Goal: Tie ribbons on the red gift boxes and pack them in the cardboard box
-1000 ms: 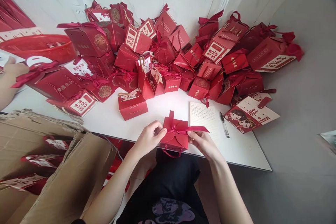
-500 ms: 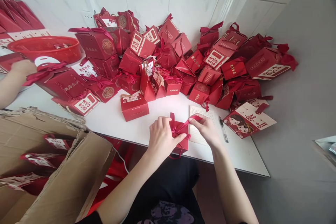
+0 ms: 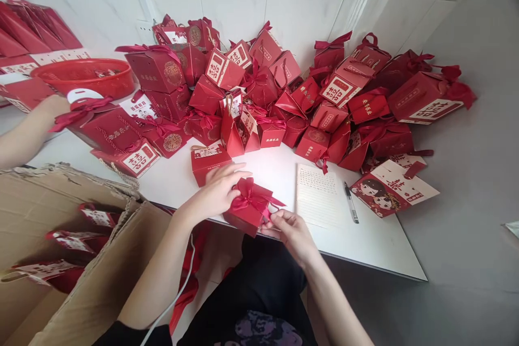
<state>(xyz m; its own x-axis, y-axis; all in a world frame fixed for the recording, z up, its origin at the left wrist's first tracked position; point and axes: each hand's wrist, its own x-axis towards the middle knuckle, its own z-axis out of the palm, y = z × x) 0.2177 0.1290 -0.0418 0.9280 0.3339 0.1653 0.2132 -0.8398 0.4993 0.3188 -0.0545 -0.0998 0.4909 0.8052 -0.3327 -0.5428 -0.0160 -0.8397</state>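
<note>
A small red gift box (image 3: pixel 246 216) sits turned at the table's front edge, with a red ribbon bow (image 3: pixel 248 195) on its top. My left hand (image 3: pixel 217 193) reaches over the box's left side, fingers stretched out and the thumb by the bow. At the box's right corner my right hand (image 3: pixel 290 231) is closed in a pinch on a ribbon end (image 3: pixel 266 213). Just behind my left hand stands another red box (image 3: pixel 208 158), partly covered by my fingers.
Red gift boxes (image 3: pixel 259 86) are heaped along the wall. On the right lie a notebook (image 3: pixel 318 197), a pen (image 3: pixel 351 203) and a printed box (image 3: pixel 389 189). To the left are a red basket (image 3: pixel 85 84), another person's hand (image 3: pixel 51 111) and a cardboard carton (image 3: pixel 109 254).
The box has shifted left and turned. My left hand has moved left off the bow, while my right hand has come down to the box's right corner. The notebook is now uncovered.
</note>
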